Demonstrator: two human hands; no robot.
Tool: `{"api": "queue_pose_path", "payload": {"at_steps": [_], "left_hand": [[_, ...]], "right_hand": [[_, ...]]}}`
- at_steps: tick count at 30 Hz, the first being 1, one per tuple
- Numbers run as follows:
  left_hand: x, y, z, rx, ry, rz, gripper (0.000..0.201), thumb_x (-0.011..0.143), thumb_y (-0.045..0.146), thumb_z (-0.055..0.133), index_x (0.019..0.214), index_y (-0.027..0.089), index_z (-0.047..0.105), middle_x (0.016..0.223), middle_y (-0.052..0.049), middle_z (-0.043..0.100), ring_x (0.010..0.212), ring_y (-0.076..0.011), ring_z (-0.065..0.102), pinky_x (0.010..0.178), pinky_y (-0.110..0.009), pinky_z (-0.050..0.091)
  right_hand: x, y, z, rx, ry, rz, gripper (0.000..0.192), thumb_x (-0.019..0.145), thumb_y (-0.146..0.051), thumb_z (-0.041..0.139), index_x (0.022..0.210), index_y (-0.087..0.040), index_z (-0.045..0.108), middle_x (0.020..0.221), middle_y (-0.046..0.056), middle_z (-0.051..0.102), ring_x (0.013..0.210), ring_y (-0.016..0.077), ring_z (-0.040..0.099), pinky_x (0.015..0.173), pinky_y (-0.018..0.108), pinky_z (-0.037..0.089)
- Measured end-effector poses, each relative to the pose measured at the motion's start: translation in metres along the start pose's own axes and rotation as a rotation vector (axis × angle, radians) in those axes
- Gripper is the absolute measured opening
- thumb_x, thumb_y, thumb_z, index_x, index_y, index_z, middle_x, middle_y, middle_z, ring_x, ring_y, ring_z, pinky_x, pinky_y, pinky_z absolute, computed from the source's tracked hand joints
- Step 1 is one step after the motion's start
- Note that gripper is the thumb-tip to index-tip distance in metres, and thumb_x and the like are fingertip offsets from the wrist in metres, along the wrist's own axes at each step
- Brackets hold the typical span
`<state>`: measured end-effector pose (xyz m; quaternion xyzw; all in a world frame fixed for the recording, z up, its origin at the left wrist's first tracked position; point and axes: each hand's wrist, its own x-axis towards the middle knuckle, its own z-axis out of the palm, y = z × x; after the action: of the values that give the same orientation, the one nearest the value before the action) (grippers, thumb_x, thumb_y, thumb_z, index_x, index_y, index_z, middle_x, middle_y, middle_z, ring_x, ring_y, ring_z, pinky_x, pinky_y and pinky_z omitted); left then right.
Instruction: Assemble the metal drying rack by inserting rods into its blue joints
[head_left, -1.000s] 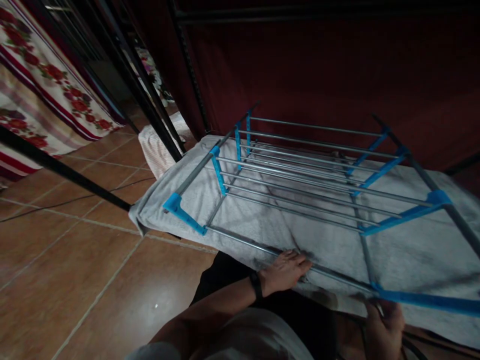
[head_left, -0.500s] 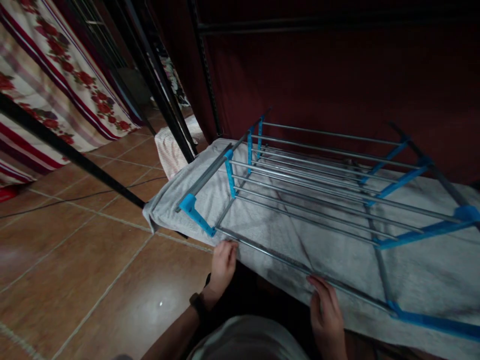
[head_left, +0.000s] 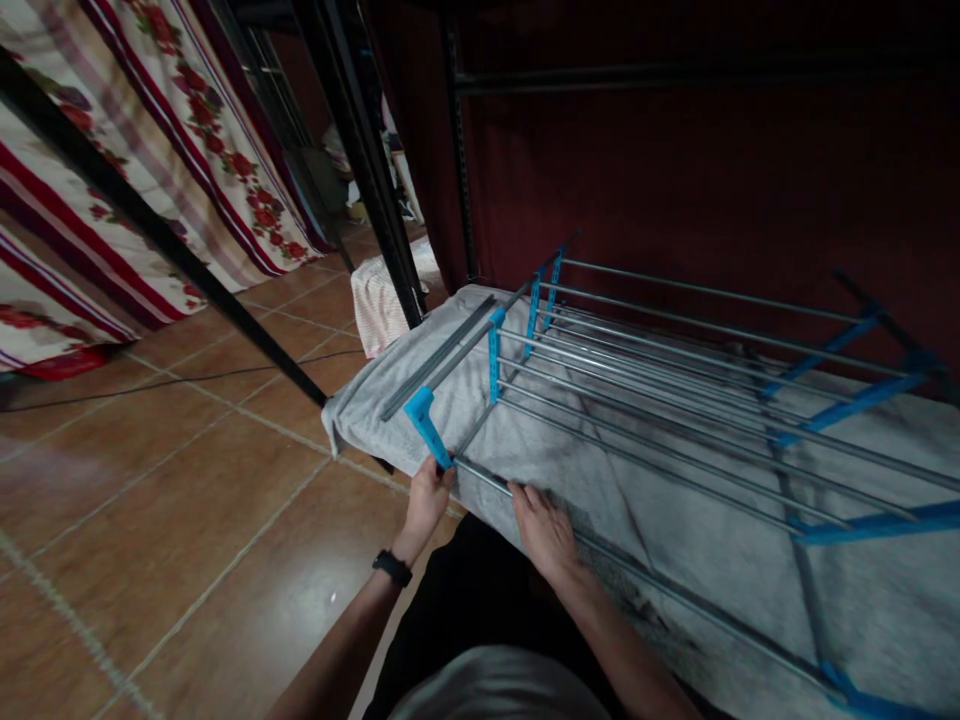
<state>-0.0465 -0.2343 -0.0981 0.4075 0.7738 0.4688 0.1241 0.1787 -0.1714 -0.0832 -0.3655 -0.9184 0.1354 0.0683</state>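
A rack of thin grey metal tubes (head_left: 660,400) with blue plastic brackets lies on a grey blanket (head_left: 367,425). Along its near side runs the front tube (head_left: 675,590). My left hand (head_left: 427,495) pinches the lower end of the near-left blue bracket (head_left: 429,430), where the front tube meets it. A little to the right, my right hand (head_left: 544,530) curls its fingers over that tube, palm down. Part of the tube is hidden beneath the right hand. Two loose-looking grey bars (head_left: 442,355) lie on the blanket just left of the rack.
Black metal posts (head_left: 367,160) and a slanting black bar (head_left: 172,250) frame the left side. A dark red cloth (head_left: 675,180) hangs behind the rack. Floral curtains (head_left: 202,130) hang at far left above a brown tiled floor (head_left: 210,520), crossed by a thin cable (head_left: 187,380).
My right hand has slid left along the front tube, close to my left hand. My left hand has moved up onto the bracket's lower end. The view has turned left.
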Motion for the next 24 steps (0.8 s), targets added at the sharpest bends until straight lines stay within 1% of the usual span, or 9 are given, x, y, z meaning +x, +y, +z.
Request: {"api": "queue_pose_path", "payload": {"at_steps": [5, 9, 12, 14, 17, 24], "left_hand": [[0.005, -0.002, 0.0, -0.082, 0.026, -0.039, 0.026, 0.074, 0.017, 0.055, 0.097, 0.016, 0.065, 0.092, -0.006, 0.072, 0.087, -0.022, 0.068, 0.084, -0.036, 0.055], [0.006, -0.003, 0.0, -0.113, 0.0, -0.035, 0.026, 0.073, 0.017, 0.056, 0.097, 0.016, 0.067, 0.095, -0.006, 0.073, 0.089, -0.0226, 0.068, 0.086, -0.038, 0.054], [0.004, -0.003, -0.001, -0.107, -0.01, -0.045, 0.031, 0.072, 0.018, 0.058, 0.101, 0.016, 0.068, 0.099, -0.007, 0.074, 0.091, -0.0229, 0.069, 0.087, -0.037, 0.054], [0.002, -0.003, 0.0, -0.1, -0.004, -0.059, 0.033, 0.07, 0.017, 0.059, 0.102, 0.016, 0.069, 0.097, -0.007, 0.075, 0.089, -0.0228, 0.069, 0.085, -0.036, 0.054], [0.001, -0.004, 0.0, -0.108, -0.007, -0.077, 0.03, 0.07, 0.017, 0.06, 0.098, 0.015, 0.07, 0.091, -0.006, 0.075, 0.085, -0.0225, 0.07, 0.082, -0.035, 0.055], [0.003, -0.004, -0.001, -0.148, -0.01, -0.135, 0.025, 0.07, 0.016, 0.062, 0.093, 0.016, 0.072, 0.088, -0.006, 0.077, 0.082, -0.0226, 0.071, 0.079, -0.033, 0.055]], "right_hand": [[-0.006, 0.001, 0.004, -0.017, -0.072, -0.007, 0.053, 0.097, -0.01, 0.034, 0.145, -0.027, 0.047, 0.131, 0.011, 0.063, 0.1, 0.0233, 0.068, 0.08, 0.035, 0.051], [-0.008, -0.002, -0.003, 0.003, -0.121, 0.02, 0.051, 0.099, -0.014, 0.034, 0.147, -0.029, 0.046, 0.133, 0.01, 0.063, 0.103, 0.0224, 0.068, 0.083, 0.034, 0.051], [-0.008, -0.005, -0.008, -0.011, -0.176, 0.035, 0.048, 0.103, -0.02, 0.031, 0.148, -0.029, 0.045, 0.137, 0.01, 0.061, 0.106, 0.0207, 0.068, 0.086, 0.032, 0.05], [-0.007, -0.005, -0.01, -0.022, -0.201, 0.041, 0.048, 0.104, -0.022, 0.028, 0.149, -0.028, 0.043, 0.139, 0.01, 0.06, 0.108, 0.0201, 0.067, 0.088, 0.032, 0.05], [-0.008, -0.006, -0.01, -0.025, -0.222, 0.04, 0.05, 0.103, -0.019, 0.026, 0.151, -0.028, 0.041, 0.141, 0.01, 0.058, 0.111, 0.02, 0.066, 0.091, 0.032, 0.049], [-0.008, -0.004, -0.01, -0.007, -0.222, 0.045, 0.051, 0.104, -0.02, 0.023, 0.152, -0.027, 0.039, 0.144, 0.008, 0.056, 0.115, 0.0215, 0.064, 0.093, 0.034, 0.048]]}}
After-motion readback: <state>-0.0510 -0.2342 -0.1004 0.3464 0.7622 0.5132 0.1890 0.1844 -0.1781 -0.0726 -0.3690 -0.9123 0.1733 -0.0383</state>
